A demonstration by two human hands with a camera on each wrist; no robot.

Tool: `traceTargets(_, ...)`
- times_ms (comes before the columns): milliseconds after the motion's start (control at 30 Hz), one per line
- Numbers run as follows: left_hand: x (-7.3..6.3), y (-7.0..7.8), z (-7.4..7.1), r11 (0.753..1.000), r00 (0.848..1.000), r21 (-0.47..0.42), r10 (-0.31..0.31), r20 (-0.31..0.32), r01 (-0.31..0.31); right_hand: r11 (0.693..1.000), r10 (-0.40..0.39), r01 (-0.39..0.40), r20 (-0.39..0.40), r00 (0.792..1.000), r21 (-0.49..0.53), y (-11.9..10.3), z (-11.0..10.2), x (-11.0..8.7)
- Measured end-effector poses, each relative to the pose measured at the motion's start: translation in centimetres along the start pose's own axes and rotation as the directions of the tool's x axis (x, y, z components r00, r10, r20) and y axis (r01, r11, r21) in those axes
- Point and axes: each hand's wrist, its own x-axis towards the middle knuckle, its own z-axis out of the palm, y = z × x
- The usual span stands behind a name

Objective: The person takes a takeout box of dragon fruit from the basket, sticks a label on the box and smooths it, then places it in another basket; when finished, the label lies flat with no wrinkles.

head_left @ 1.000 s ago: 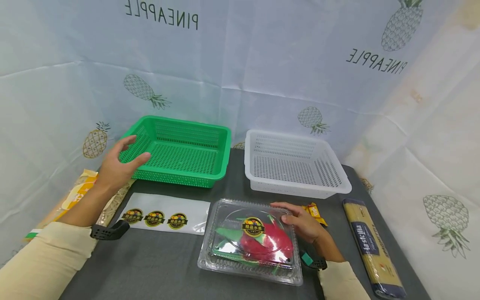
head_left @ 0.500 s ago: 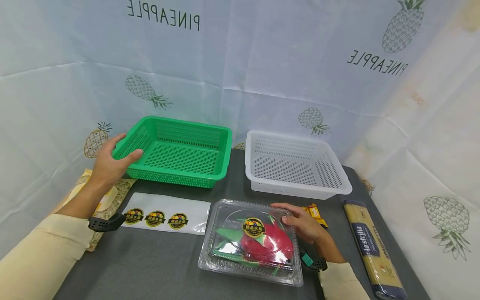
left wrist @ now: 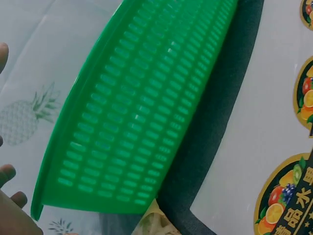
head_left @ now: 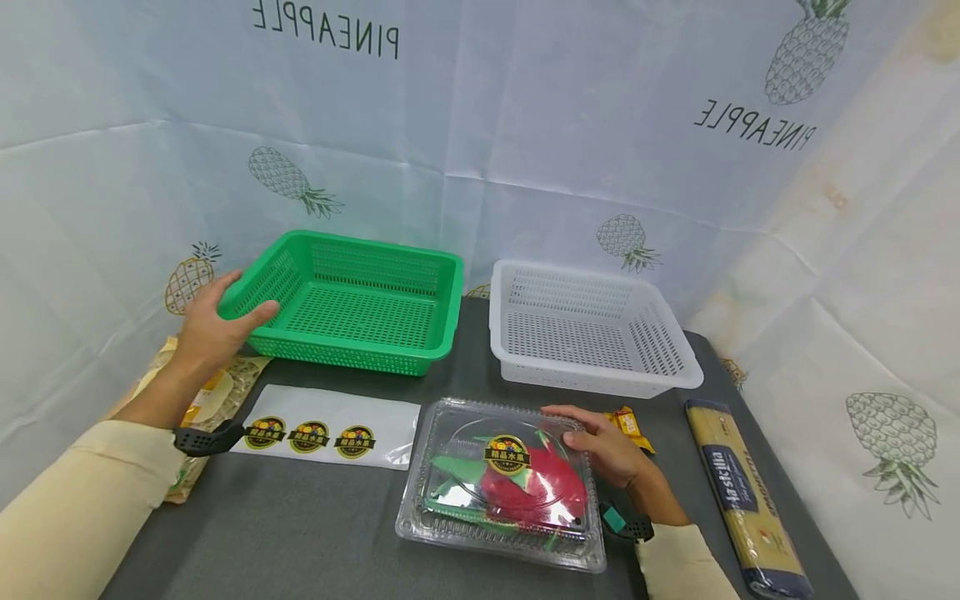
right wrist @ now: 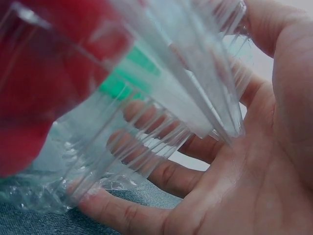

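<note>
My right hand (head_left: 609,450) grips the right side of a clear plastic clamshell box (head_left: 498,483). Its thumb lies on the lid, and in the right wrist view several fingers (right wrist: 168,178) reach under the ribbed edge. Inside the box are red and green contents, with a round fruit sticker (head_left: 507,454) on the lid. My left hand (head_left: 213,327) is at the left end of a green basket (head_left: 352,354), fingers and thumb spread. In the left wrist view its fingertips (left wrist: 7,172) appear beside the basket's outer wall, apart from it.
A white basket (head_left: 592,373) stands at the back right. A sticker sheet (head_left: 330,404) lies in front of the green basket. A bag of oats-like flakes (head_left: 232,387) lies under my left forearm. A small yellow packet (head_left: 630,427) and a pasta pack (head_left: 742,492) lie at the right.
My left hand has moved left and slightly down along the green basket's left end, and the bag below it has been uncovered more. The right hand and box have stayed put.
</note>
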Motion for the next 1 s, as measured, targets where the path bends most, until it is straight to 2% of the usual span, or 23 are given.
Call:
traceTargets(200, 0.8, -0.9, -0.1, 1.000, 0.999, 0.021, -0.019, 0.030, 0.019, 1.000, -0.002, 0.002, 0.000, 1.000, 0.000, 0.2, -0.1, 0.0)
traceTargets(567, 1.3, -2.0, 0.1, 0.998, 0.998, 0.061, -0.014, 0.061, 0.010, 1.000, -0.017, 0.017, 0.011, 1.000, 0.011, 0.0, 0.0, 0.1)
traceTargets(733, 1.2, -2.9, 0.1, 0.995, 0.995, 0.092, -0.033, 0.090, 0.025, 1.000, -0.010, 0.010, 0.005, 1.000, 0.012, -0.1, 0.1, 0.2)
traceTargets(1000, 0.9, -3.8, 0.0, 0.993, 0.993, 0.120, -0.027, 0.117, 0.013, 1.000, -0.011, 0.011, 0.002, 1.000, 0.004, 0.2, -0.1, 0.1)
